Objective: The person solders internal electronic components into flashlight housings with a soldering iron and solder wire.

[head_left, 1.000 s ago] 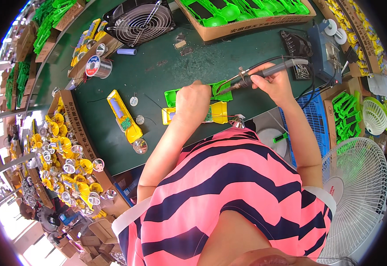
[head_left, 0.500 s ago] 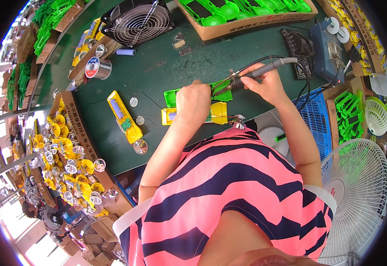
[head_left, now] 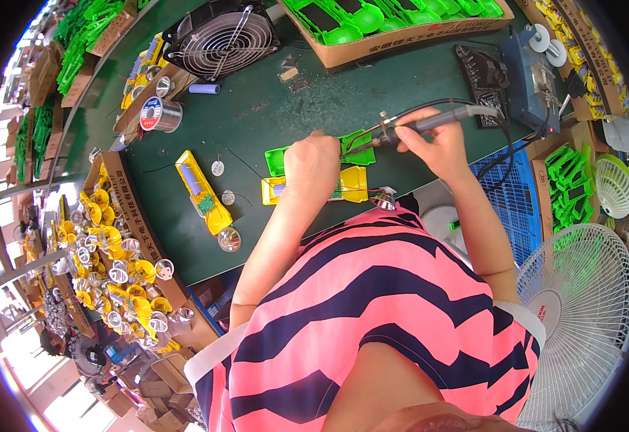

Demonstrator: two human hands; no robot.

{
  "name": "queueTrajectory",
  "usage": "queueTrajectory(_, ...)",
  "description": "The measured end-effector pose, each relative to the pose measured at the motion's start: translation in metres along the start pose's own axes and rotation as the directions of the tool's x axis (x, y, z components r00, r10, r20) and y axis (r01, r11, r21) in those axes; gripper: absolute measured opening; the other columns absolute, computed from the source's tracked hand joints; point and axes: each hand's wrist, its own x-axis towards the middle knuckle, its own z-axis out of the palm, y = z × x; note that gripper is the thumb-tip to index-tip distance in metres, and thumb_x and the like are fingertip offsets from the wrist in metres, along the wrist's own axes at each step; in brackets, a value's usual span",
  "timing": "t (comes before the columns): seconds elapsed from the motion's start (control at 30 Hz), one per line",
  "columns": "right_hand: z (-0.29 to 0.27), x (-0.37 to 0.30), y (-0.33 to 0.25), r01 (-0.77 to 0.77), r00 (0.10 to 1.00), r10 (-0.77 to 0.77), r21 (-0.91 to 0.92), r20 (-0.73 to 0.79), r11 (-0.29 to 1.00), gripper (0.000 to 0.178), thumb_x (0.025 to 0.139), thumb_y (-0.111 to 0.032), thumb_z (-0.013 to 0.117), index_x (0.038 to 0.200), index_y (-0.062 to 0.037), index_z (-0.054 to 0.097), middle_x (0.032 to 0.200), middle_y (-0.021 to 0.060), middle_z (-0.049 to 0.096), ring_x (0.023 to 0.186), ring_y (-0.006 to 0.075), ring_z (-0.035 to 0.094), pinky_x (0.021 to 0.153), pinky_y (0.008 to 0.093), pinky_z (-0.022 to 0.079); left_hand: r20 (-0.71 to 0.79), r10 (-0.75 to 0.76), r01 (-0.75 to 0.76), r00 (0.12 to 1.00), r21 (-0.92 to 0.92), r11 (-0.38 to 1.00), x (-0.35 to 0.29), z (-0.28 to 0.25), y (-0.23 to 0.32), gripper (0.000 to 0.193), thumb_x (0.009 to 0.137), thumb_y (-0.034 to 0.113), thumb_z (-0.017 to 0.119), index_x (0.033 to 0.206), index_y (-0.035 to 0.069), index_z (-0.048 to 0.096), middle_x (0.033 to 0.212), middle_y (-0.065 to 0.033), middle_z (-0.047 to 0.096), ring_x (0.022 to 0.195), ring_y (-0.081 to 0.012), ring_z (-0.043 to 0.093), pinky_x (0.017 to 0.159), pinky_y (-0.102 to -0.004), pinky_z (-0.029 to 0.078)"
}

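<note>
**Cluttered workshop, dark green workbench (head_left: 372, 86): a soldering iron (head_left: 445, 119) held at a green plastic casing (head_left: 276, 161)**

The green casing lies on the workbench in front of a person in a pink and navy striped top. The left hand (head_left: 313, 162) is over the casing's middle, fingers curled downward; its fingertips are hidden, so I cannot tell what they grip. The right hand (head_left: 433, 144), to the right of the casing, has its fingers closed around the soldering iron's handle. The iron slants down and left, its tip over the casing's right part, near the left hand; whether it touches is unclear.

Just below the casing, on the person's side, lies a yellow casing (head_left: 358, 183) with a silver reflector (head_left: 383, 198) near its right end. Left of the green casing is a second yellow casing (head_left: 221, 214), lying at a slant, and farther left, a carton (head_left: 149, 237) heaped with yellow lamp parts.

Up and left of the green casing stand a spool of solder wire (head_left: 160, 114) and, beyond it, a black fan with a metal grille (head_left: 224, 43). Above it and slightly right is a carton of green casings (head_left: 415, 45); well to its right, a blue soldering station (head_left: 530, 79). Down and right is a white fan (head_left: 581, 309).
</note>
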Motion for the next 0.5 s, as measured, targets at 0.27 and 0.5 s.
queueTrajectory(0.27, 0.032, -0.047, -0.011, 0.131, 0.989, -0.143, -0.212, -0.045, 0.968, 0.045, 0.076, -0.009, 0.065, 0.115, 0.0002, 0.044, 0.094, 0.0111, 0.059, 0.083, 0.0188, 0.061, 0.077, 0.0360, 0.049, 0.013, -0.026, 0.026, 1.000, 0.015, 1.000, 0.000, -0.003, 0.002, 0.009, 0.069, 0.011, 0.054, 0.064, 0.009, 0.061, 0.068, -0.0115, 0.057, 0.060, -0.0283, 0.059, 0.053, -0.0368, 0.047)
queueTrajectory(0.5, 0.053, -0.050, 0.000, 0.213, 0.963, -0.119, -0.409, 0.242, 0.887, 0.078, 0.063, -0.010, 0.072, 0.127, -0.0038, 0.028, 0.117, 0.0168, 0.045, 0.106, 0.0312, 0.047, 0.103, 0.0528, 0.015, 0.019, -0.033, 0.033, 0.999, -0.009, 0.999, 0.000, -0.007, 0.004, 0.005, 0.068, 0.012, 0.058, 0.067, 0.009, 0.063, 0.069, -0.0110, 0.058, 0.063, -0.0282, 0.060, 0.056, -0.0368, 0.047)
